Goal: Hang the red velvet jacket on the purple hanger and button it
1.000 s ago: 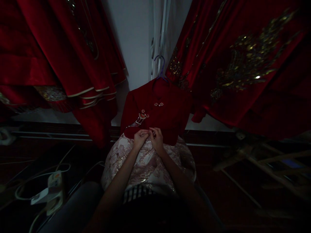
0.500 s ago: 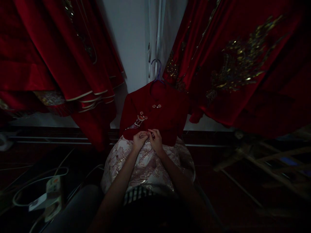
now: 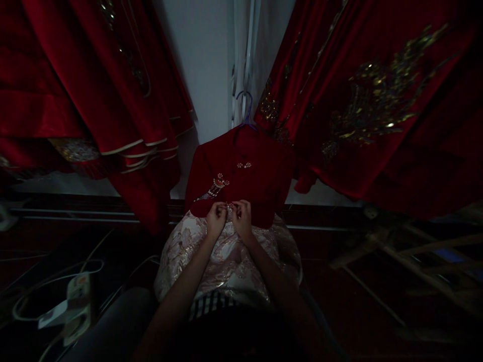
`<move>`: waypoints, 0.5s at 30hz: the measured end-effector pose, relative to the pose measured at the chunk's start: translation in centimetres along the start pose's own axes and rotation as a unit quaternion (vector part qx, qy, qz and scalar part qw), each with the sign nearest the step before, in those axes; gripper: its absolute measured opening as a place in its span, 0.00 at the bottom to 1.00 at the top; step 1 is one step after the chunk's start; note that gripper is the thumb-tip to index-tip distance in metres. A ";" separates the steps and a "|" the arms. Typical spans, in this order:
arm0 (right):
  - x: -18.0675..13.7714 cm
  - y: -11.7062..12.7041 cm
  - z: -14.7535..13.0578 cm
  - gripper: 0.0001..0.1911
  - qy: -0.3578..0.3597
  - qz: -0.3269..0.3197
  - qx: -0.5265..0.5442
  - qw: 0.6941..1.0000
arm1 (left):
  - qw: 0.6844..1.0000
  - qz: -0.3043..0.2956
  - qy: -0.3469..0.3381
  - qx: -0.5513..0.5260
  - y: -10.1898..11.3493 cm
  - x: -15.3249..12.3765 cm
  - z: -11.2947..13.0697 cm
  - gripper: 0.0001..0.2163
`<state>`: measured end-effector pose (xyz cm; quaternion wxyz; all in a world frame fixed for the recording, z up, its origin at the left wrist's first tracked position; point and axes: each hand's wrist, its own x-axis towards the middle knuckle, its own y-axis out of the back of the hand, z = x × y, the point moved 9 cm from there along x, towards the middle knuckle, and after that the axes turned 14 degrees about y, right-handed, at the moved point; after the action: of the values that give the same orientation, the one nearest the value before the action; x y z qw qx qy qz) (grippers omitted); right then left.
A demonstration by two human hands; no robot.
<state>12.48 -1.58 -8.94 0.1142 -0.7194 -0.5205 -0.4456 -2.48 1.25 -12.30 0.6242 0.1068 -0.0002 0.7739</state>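
A red jacket (image 3: 256, 181) hangs on a purple hanger (image 3: 247, 113) above my lap, its lower edge over a pale pink floral brocade fabric (image 3: 234, 266). At the jacket's lower front edge, my left hand (image 3: 216, 219) and my right hand (image 3: 242, 219) pinch a small beaded fastener (image 3: 230, 205) from either side. Its ends are hidden under my fingertips. Higher on the jacket sit another beaded fastener (image 3: 244, 165) and, to the left, a brooch-like ornament (image 3: 219, 184) with hanging bead strands.
Red garments (image 3: 128, 90) hang on the left, and red garments with gold sequins (image 3: 377, 110) on the right. A power strip (image 3: 79, 301) with white cables lies at lower left. Wooden bars of a frame (image 3: 407, 266) stand at right. The room is dim.
My hands have drawn slightly apart, and the small beaded fastener between my fingertips now shows. The jacket hangs as before; the view has shifted a little.
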 end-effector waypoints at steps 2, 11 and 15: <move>-0.1 1.0 -0.1 0.09 0.000 0.050 -0.020 0.999 | 0.997 0.062 -0.033 0.044 1.0 -0.7 1.1 0.08; 0.0 1.4 0.0 0.07 0.005 0.063 -0.041 0.997 | 0.995 0.001 -0.078 0.062 -0.5 -1.3 2.5 0.09; -0.2 1.1 0.6 0.08 -0.002 0.053 -0.063 0.997 | 0.992 -0.013 -0.107 0.060 -0.8 -1.4 2.7 0.10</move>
<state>13.73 -1.75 -9.10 0.0912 -0.7525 -0.4528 -0.4694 -0.99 -0.32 -9.99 0.6229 0.2258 -0.0194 0.7488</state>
